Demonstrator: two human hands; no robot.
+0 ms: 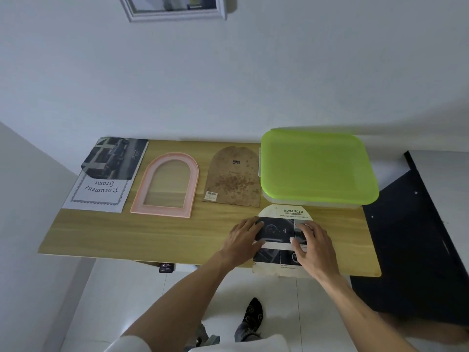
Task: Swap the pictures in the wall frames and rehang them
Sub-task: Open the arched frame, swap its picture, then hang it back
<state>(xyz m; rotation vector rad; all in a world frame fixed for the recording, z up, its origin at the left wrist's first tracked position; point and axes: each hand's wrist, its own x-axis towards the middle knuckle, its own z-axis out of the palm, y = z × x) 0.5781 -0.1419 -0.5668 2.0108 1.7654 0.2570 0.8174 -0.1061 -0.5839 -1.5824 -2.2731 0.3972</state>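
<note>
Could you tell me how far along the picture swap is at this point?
Done: the pink arched frame lies empty on the table, its brown backing board beside it.

In hand: the left hand and right hand press on the arch-cut picture.

Left: fit the picture, close the backing, rehang. The white wall frame is apparently untouched.

Single head-worn wide-angle view, close above the wooden table [152,235], angled forward and down toward the wall

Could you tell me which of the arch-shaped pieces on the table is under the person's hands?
The printed arch-shaped picture at the near edge, reading "ADVANCED"; the pink frame and brown backing board lie untouched farther back.
</note>
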